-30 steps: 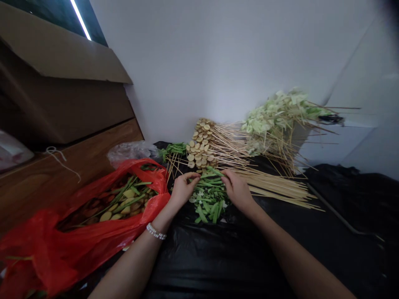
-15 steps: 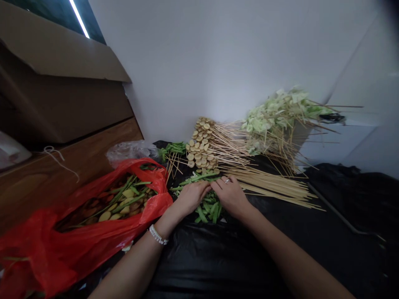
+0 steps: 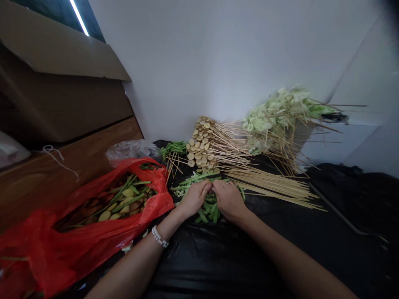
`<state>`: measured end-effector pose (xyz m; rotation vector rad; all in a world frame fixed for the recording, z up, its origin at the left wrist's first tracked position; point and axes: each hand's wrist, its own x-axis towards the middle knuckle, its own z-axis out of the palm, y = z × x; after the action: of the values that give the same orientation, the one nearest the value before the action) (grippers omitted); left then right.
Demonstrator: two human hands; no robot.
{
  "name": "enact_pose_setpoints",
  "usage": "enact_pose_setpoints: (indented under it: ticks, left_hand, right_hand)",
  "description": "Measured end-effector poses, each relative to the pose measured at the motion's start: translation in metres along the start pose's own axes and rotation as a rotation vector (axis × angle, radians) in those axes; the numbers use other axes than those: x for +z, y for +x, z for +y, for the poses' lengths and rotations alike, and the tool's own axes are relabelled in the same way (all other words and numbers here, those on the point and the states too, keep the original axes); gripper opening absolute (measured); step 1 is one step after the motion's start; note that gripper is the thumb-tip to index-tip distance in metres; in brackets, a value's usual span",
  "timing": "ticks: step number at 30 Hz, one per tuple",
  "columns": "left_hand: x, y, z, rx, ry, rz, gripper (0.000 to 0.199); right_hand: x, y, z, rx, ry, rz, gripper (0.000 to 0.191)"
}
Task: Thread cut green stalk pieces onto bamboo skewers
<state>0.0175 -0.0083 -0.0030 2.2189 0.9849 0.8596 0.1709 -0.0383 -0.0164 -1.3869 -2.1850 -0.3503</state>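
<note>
Over a pile of cut green beans [image 3: 209, 209] on black plastic, my left hand [image 3: 195, 197] and my right hand [image 3: 229, 198] meet at the fingertips. The fingers of both are pinched together; what lies between them is too small and hidden to make out. A beaded bracelet [image 3: 159, 236] circles my left wrist. Just beyond my hands lie longer green pieces [image 3: 199, 177] and skewers threaded with pale round slices [image 3: 202, 151]. Bare wooden skewers [image 3: 274, 185] lie to the right of them.
At the left, a red plastic bag [image 3: 93, 241] holds slices and green stalks. Leafy skewers [image 3: 277, 110] lean at the back right near the white wall [image 3: 218, 54]. A cardboard box [image 3: 71, 99] stands back left; green bundles [image 3: 175, 147] lie behind the bag.
My right hand has turned and its fingers have drawn in, still against the left fingertips. Both hands have shifted slightly, uncovering more of the green pieces behind them.
</note>
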Motion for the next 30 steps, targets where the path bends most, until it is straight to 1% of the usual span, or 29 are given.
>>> enact_pose_setpoints:
  ticks: [6,11,15,18,21,23,25,27,28,30]
  left_hand:
    - [0.006,0.000,0.000,-0.044,-0.049,0.063,0.033]
    - [0.009,0.001,0.002,-0.080,-0.089,0.101,0.032]
    - [0.014,0.002,0.002,-0.114,-0.212,0.150,0.033]
    - [0.016,0.002,0.001,-0.164,-0.327,0.174,0.036]
    - [0.014,0.002,-0.002,-0.194,-0.433,0.162,0.037]
    - [0.011,0.003,-0.004,-0.186,-0.484,0.155,0.037]
    - [0.009,0.004,-0.007,-0.165,-0.487,0.161,0.037]
    - [0.008,0.006,-0.010,-0.163,-0.466,0.204,0.037]
    - [0.006,0.007,-0.012,-0.176,-0.466,0.249,0.036]
    - [0.002,0.009,-0.017,-0.223,-0.517,0.376,0.034]
  right_hand:
    - [0.009,-0.002,-0.003,0.060,0.040,0.041,0.025]
    - [0.013,-0.003,-0.007,0.133,0.092,0.062,0.025]
    - [0.013,-0.002,-0.010,0.206,0.239,0.084,0.026]
    - [0.009,0.001,-0.010,0.241,0.353,0.071,0.025]
    - [0.003,0.002,-0.008,0.228,0.459,0.048,0.022]
    - [0.001,0.003,-0.007,0.202,0.529,0.068,0.020]
    - [0.001,0.003,-0.006,0.198,0.589,0.091,0.018]
    - [0.002,0.004,-0.005,0.241,0.638,0.092,0.017]
    - [0.003,0.004,-0.005,0.269,0.661,0.082,0.017]
    - [0.005,0.004,-0.003,0.324,0.723,0.058,0.016]
